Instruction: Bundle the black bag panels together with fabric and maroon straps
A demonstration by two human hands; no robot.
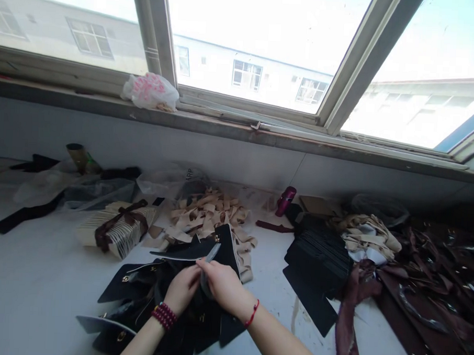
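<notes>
My left hand (pixel 183 288), with a beaded bracelet at the wrist, is closed at the middle of the view, its fingertips on a thin greyish strip (pixel 211 254). Right beside it, my right hand (pixel 226 287), with a red string at the wrist, pinches the same strip, which points up and away. Both hands are over a pile of black leather pieces (pixel 114 290) with gold-coloured fittings. One black panel (pixel 227 242) stands up just behind the fingers. The lower part of the strip is partly hidden by my hands.
Beige strips (pixel 215 210) lie heaped behind the pile. A tied striped bundle (pixel 120 226) sits to the left. Stacked black pieces (pixel 315 259), a purple cylinder (pixel 285 201) and dark maroon leather pieces (pixel 423 311) are to the right. A window sill (pixel 223 125) runs along the back.
</notes>
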